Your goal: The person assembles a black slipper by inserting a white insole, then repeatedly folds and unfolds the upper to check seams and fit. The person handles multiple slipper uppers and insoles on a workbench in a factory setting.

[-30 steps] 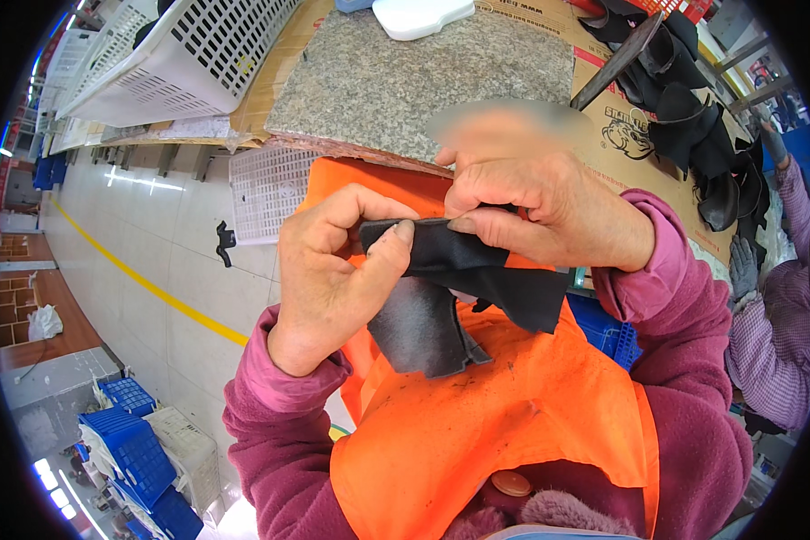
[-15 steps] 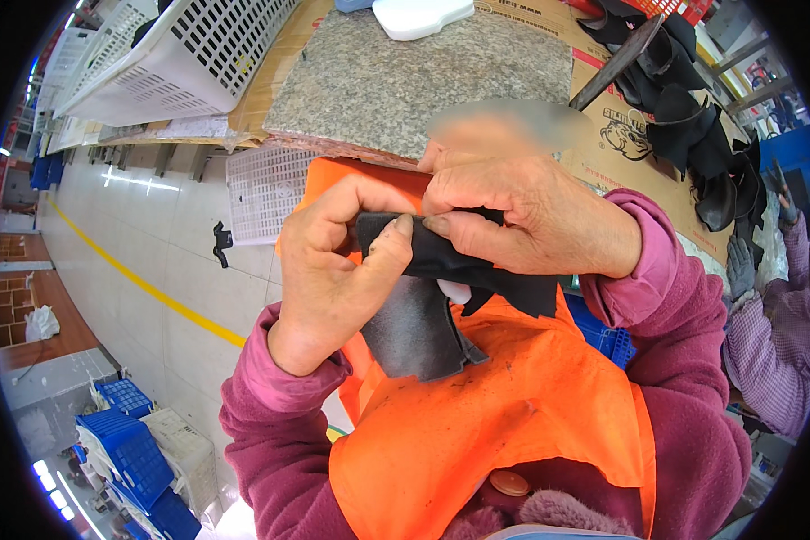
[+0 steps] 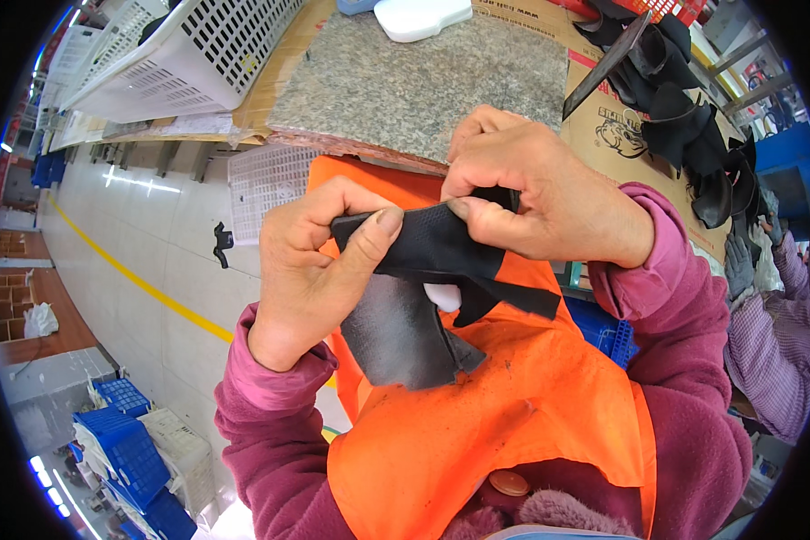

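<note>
Both hands hold one black leather piece (image 3: 439,241) above my orange apron (image 3: 504,378). My left hand (image 3: 310,261) pinches its left end between thumb and fingers. At the piece's right end, my right hand (image 3: 531,193) grips the upper edge with the thumb in front. The strip between the two thumbs looks stretched flat. Below it hangs a greyer, shiny flap (image 3: 400,328), and a narrow black tail reaches to the right. A small white rounded thing (image 3: 443,297) shows just under the strip; its kind I cannot make out.
Ahead lies a grey stone slab (image 3: 414,85) with a white plastic object (image 3: 421,18) on it. A white perforated crate (image 3: 189,63) stands at the left. Black leather pieces (image 3: 679,121) are heaped on cardboard at the right, near a dark metal blade (image 3: 607,65). A co-worker's gloved hand (image 3: 738,265) shows far right.
My hands have moved apart, the left one leftward and the right one slightly rightward. The leather between them is now spread wider, and more of its face shows.
</note>
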{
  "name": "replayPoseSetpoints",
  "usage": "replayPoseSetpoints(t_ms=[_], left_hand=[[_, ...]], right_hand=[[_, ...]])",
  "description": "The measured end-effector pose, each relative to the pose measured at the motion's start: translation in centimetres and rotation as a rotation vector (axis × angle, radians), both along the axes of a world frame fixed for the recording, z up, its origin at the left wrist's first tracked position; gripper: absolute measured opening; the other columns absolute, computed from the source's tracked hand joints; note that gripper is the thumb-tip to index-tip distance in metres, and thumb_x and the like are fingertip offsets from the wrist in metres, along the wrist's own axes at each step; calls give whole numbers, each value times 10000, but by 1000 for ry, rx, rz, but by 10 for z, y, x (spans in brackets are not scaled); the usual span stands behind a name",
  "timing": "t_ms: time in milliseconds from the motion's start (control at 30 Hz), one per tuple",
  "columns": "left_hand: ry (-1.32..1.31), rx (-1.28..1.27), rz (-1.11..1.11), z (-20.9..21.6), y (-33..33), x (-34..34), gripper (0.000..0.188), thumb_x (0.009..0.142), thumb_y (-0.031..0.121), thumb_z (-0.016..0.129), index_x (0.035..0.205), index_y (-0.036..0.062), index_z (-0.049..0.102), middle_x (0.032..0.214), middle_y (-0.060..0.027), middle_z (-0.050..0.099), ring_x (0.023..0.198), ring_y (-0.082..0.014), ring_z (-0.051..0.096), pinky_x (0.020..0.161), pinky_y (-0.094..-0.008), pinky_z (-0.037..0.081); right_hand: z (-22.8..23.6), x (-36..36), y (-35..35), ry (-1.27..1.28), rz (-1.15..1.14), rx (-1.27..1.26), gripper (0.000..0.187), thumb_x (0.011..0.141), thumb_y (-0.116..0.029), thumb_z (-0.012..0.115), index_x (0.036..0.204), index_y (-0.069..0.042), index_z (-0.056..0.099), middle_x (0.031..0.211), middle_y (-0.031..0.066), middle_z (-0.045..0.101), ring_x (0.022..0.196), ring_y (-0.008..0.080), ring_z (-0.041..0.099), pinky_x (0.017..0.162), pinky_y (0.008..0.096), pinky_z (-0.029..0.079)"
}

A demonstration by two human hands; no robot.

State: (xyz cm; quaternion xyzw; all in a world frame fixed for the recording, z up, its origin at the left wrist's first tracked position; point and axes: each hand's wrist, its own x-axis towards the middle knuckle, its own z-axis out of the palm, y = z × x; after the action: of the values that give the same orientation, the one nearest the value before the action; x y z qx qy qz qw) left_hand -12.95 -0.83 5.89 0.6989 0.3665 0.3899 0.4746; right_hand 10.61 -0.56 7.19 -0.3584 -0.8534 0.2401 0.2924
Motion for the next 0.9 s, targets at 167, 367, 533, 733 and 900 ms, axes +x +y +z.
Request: replayPoseSetpoints(t_ms=[167, 367, 533, 733, 900], left_hand=[[-29, -16, -4, 7, -15, -8, 113, 924, 98, 686, 890, -4, 653, 726, 9, 624, 671, -38, 525, 602, -207, 420], [-77, 128, -5, 12, -32, -11, 123, 925, 97, 692, 985, -9, 679, 750, 7, 635, 679, -46, 537, 620, -197, 427], [-69, 54, 42, 20, -40, -8, 291, 925, 109, 690, 1191, -3, 659, 915, -36, 685, 828, -83, 597, 773, -230, 470], [223, 473, -65, 38, -32, 5, 228, 823, 51, 739, 1043, 8, 696, 809, -67, 663, 762, -152, 600, 752, -288, 459], [355, 516, -125, 45, -17, 16, 68, 830, 76, 718, 855, 29, 675, 686, -62, 619, 640, -226, 570, 671, -337, 416]], right_hand=[[9, 6, -15, 53, 44, 37, 103, 762, -40, 596, 854, -23, 640, 833, 89, 604, 904, 279, 559, 748, 361, 472], [21, 7, -27, 61, 68, 217, 119, 794, -74, 648, 904, -29, 646, 858, 102, 608, 897, 295, 572, 756, 373, 474], [30, 10, -41, 23, 19, 235, 79, 807, -63, 645, 880, -35, 631, 802, 126, 571, 802, 319, 570, 709, 399, 462], [30, 10, -43, 27, 21, 238, 68, 832, -59, 638, 895, -33, 629, 802, 137, 551, 803, 334, 564, 705, 411, 461], [23, 16, -31, 76, 49, 170, 142, 850, -84, 648, 982, -38, 622, 877, 137, 602, 853, 324, 592, 741, 405, 476]])
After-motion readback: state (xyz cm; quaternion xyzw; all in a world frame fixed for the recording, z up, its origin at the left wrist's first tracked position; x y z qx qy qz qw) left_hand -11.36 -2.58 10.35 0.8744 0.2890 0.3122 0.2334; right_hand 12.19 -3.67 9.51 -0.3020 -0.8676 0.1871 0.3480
